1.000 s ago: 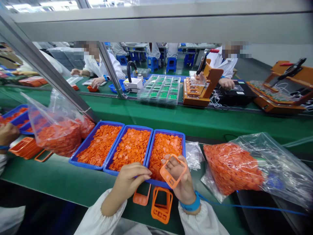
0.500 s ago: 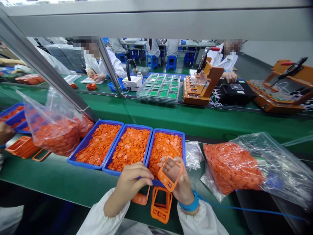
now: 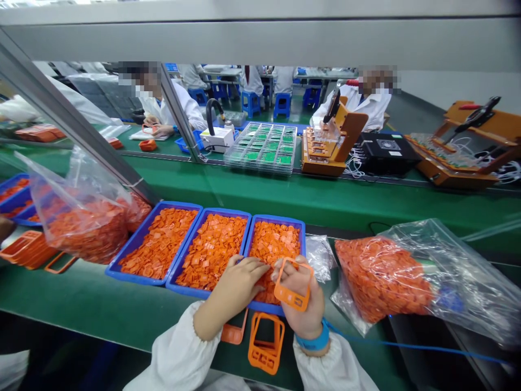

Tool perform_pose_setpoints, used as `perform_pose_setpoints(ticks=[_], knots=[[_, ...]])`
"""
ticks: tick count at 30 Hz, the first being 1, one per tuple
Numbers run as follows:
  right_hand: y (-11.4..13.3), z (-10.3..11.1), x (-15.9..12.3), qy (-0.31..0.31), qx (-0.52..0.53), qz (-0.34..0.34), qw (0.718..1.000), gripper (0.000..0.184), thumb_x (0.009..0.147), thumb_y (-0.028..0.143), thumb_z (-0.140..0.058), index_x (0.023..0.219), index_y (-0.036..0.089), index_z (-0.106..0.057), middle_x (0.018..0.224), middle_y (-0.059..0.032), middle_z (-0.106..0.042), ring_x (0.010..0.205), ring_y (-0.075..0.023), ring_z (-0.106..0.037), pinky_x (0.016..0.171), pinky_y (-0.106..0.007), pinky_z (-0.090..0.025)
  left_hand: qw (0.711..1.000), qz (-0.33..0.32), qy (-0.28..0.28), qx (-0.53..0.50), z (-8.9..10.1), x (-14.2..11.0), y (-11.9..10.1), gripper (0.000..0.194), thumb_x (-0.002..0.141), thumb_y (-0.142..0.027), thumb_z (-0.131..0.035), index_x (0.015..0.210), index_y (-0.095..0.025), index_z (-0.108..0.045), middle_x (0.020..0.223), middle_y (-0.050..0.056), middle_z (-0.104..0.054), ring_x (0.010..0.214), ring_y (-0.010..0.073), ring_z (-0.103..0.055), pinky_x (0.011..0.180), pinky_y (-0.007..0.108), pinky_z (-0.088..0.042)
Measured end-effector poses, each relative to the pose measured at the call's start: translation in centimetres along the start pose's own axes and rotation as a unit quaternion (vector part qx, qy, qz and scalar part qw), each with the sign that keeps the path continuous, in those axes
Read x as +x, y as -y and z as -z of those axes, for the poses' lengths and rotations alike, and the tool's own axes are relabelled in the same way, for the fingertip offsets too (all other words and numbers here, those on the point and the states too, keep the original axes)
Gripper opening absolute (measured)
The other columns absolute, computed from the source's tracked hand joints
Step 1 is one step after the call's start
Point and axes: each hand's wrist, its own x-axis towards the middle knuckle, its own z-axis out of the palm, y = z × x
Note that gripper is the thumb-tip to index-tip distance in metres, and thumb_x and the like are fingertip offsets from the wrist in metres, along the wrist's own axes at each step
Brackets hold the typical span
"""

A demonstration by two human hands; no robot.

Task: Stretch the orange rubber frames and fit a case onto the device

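In my right hand [image 3: 308, 304] is an orange plastic frame [image 3: 299, 301], tilted up, with a large window and small cut-outs along its lower end. My left hand [image 3: 234, 285] reaches over the near part of the right blue tray [image 3: 302, 239], fingers bent and thumb apart from them; nothing shows between them. Small orange pieces [image 3: 274, 239] fill that tray. Just below my hands, orange frames [image 3: 264, 361] lie stacked on the green bench, and another orange frame [image 3: 233, 334] sits to their left, partly behind my left wrist.
The middle tray [image 3: 171, 282] and left tray [image 3: 109, 269] hold more orange pieces. Clear bags of orange parts stand at left [image 3: 87, 228] and right [image 3: 382, 277]. A blue cord [image 3: 391, 342] trails from my right wristband. Co-workers sit beyond the green barrier [image 3: 244, 187].
My left hand has moved up and forward from the tray's near edge over the pieces, its pinch loosening. My right hand has turned the frame more upright and shifted slightly right.
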Motion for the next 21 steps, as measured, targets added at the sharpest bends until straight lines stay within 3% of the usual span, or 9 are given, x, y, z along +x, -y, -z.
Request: perform_pose_setpoints(ticks=[6, 10, 13, 17, 21], knots=[[0.3, -0.1, 0.1, -0.03, 0.003, 0.012, 0.999, 0.034, 0.083, 0.058, -0.076, 0.103, 0.031, -0.074, 0.097, -0.0053, -0.079, 0.087, -0.0242, -0.069, 0.083, -0.039, -0.053, 0.997, 0.003, 0.051, 0.063, 0.2, 1.2, -0.4, 0.006, 0.095, -0.024, -0.076, 0.099, -0.023, -0.079, 0.098, 0.005, -0.079, 0.104, 0.0254, -0.065, 0.104, 0.048, -0.031], [0.3, -0.1, 0.1, -0.039, 0.009, 0.009, 0.999, 0.033, 0.083, 0.057, -0.076, 0.103, 0.031, -0.074, 0.098, -0.0052, -0.079, 0.085, -0.0237, -0.069, 0.082, -0.039, -0.053, 0.998, 0.003, 0.03, 0.061, -0.3, 1.4, -0.1, 0.015, 0.097, -0.023, -0.073, 0.083, -0.021, -0.077, 0.083, 0.003, -0.074, 0.093, 0.0238, -0.063, 0.097, 0.047, -0.033], [0.3, -0.2, 0.2, -0.041, 0.012, 0.009, 0.999, 0.031, 0.084, 0.056, -0.075, 0.103, 0.031, -0.074, 0.097, -0.005, -0.079, 0.088, -0.0234, -0.069, 0.081, -0.037, -0.053, 0.998, -0.019, -0.008, 0.054, -1.0, 1.1, 0.4, 0.01, 0.1, -0.02, -0.069, 0.096, -0.021, -0.078, 0.085, 0.005, -0.073, 0.092, 0.025, -0.063, 0.095, 0.047, -0.036], [0.1, -0.4, 0.4, -0.05, 0.012, 0.009, 0.999, 0.03, 0.084, 0.055, -0.075, 0.101, 0.03, -0.074, 0.096, -0.0048, -0.079, 0.089, -0.0237, -0.069, 0.082, -0.037, -0.053, 0.996, -0.061, -0.061, 0.006, -1.5, 0.2, 1.0, 0.028, 0.105, -0.013, -0.056, 0.126, -0.021, -0.072, 0.101, 0.007, -0.072, 0.093, 0.0227, -0.064, 0.088, 0.04, -0.047], [0.0, -0.3, 0.4, -0.07, 0.023, -0.006, 0.997, 0.031, 0.083, 0.054, -0.077, 0.102, 0.03, -0.075, 0.097, -0.0044, -0.08, 0.089, -0.023, -0.07, 0.083, -0.037, -0.054, 0.989, -0.048, -0.108, -0.089, -1.4, -0.4, 1.1, 0.034, 0.107, -0.01, -0.042, 0.12, -0.018, -0.072, 0.108, 0.008, -0.066, 0.095, 0.0188, -0.067, 0.083, 0.031, -0.058]])
